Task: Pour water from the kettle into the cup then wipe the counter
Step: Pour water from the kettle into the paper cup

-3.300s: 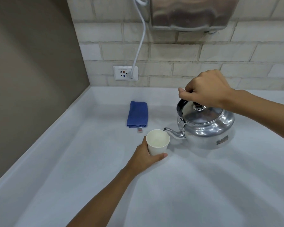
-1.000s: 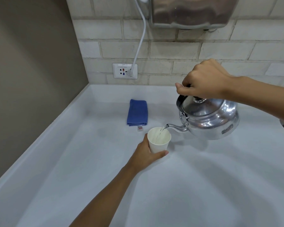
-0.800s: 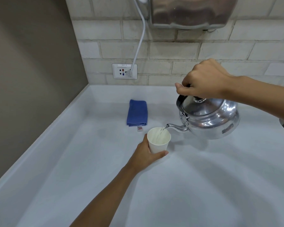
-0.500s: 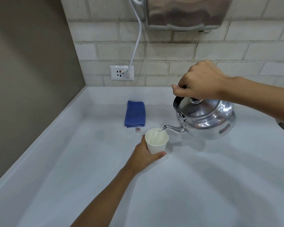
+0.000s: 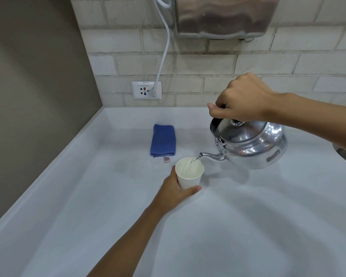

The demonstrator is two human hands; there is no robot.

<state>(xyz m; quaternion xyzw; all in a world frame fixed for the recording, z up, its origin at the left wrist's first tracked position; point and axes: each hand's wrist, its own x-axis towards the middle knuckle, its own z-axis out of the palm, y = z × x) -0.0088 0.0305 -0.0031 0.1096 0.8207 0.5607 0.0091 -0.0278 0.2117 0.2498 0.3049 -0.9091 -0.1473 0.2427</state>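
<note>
The right hand grips the shiny steel kettle by its black handle, spout tipped left, water streaming into the white paper cup. The left hand wraps that cup on the pale counter, with the folded blue cloth just beyond.

The round polished-metal kettle at centre right is gleaming mirror-bright; the white paper cup is looking matt, the folded blue cloth ribbed, the pale counter smooth

left hand wrapped around the cup at 6 o'clock; right hand fisted on the kettle handle at 2 o'clock
</note>
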